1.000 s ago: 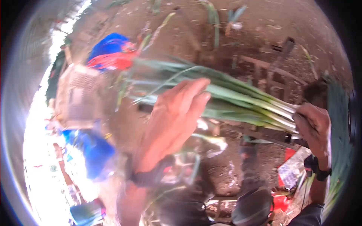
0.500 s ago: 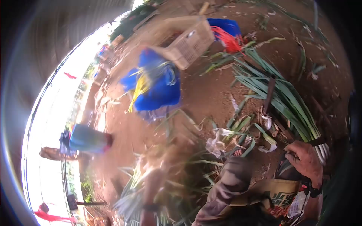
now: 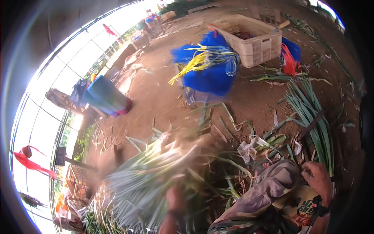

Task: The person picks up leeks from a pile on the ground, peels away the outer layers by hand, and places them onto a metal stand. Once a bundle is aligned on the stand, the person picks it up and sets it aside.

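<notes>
My left hand [image 3: 176, 199] is smeared by motion and reaches over a large pile of green onions [image 3: 144, 179] at the lower middle; its fingers cannot be made out. On the right, my right hand [image 3: 316, 175] is closed, fingers curled in beside the lower end of a bundle of long leeks [image 3: 317, 132]. What it holds, if anything, is hidden. A dark bar [image 3: 311, 124] crosses the leeks. Loose leaves and pale peelings [image 3: 249, 148] lie between the hands, in front of my knee [image 3: 272, 175].
A blue stool-like object [image 3: 210, 80] bears yellow and blue ties [image 3: 212, 58]. Behind it stands a beige plastic crate [image 3: 259, 50], with red ties [image 3: 289, 60] beside it. A blue-green cylindrical object [image 3: 105, 95] stands at left, near an orange crate [image 3: 77, 181].
The view has swung, so the stool-like object and crate now appear further right and higher. More of the green onion pile shows. My left hand appears further right, still over the pile.
</notes>
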Available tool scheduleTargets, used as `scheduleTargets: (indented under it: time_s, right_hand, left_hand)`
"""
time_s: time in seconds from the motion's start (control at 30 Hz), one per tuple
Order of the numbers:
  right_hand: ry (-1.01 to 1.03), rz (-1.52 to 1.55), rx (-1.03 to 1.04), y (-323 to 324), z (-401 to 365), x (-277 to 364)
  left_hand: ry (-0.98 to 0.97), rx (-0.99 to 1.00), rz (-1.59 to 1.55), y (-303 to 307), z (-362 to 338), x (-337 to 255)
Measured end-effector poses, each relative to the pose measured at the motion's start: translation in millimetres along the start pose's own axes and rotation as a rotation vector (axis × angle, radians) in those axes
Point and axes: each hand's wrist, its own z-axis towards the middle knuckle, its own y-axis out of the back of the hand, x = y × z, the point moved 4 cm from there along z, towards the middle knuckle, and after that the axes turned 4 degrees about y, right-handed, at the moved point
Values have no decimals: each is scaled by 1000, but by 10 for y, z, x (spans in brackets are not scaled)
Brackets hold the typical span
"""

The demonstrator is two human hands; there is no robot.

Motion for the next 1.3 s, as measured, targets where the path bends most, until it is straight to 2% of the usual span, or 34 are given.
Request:
scheduleTargets:
  time_s: [0.1, 0.17, 0.27, 0.3, 0.4, 0.43, 0.53, 0.57, 0.7, 0.8, 0.9, 1.0, 1.1, 1.13, 1.3]
  right_hand:
    - [20, -31, 18, -62, 34, 95]
    - [12, -12, 25, -103, 26, 100]
    - [-4, -34, 33, -122, 11, 121]
    - [-10, -49, 37, -121, 5, 136]
    - [-28, -48, 21, -109, -8, 197]
    - [-20, -52, 10, -113, -18, 188]
    - [-17, -83, -3, -144, -34, 192]
    - [-31, -110, 0, -134, -33, 251]
    - [-79, -145, 17, -138, 11, 213]
    - [-111, -122, 21, -152, 38, 150]
    - [-61, -84, -24, -185, 80, 116]
    - [-81, -41, -15, -229, 113, -3]
    - [-59, -13, -36, -225, 123, 27]
    - [-69, -9, -33, -228, 125, 21]
    - [-66, -37, -27, -220, 129, 77]
  left_hand:
    - [-93, -178, -52, 223, 459, -17]
    - [9, -144, 129, 231, 749, 74]
    - [-113, -282, 277, 90, 1086, 225]
    - [-69, -70, 330, 5, 1256, 341]
    - [-102, -90, 377, -98, 1363, 340]
    - [-24, 26, 350, -125, 1413, 329]
    - [-96, 143, 476, -94, 1391, 209]
    - [-177, 102, 498, -149, 1382, 257]
    - [-269, 324, 529, -54, 946, -81]
    - [-345, 334, 574, -251, 664, -3]
    - [-196, 287, 383, -630, 392, 301]
    - [-211, 458, 392, -739, -55, 117]
    - [-353, 412, 343, -665, -461, -257]
    - [-278, 504, 313, -873, -508, -194]
    - [-185, 526, 278, -1331, -756, -93]
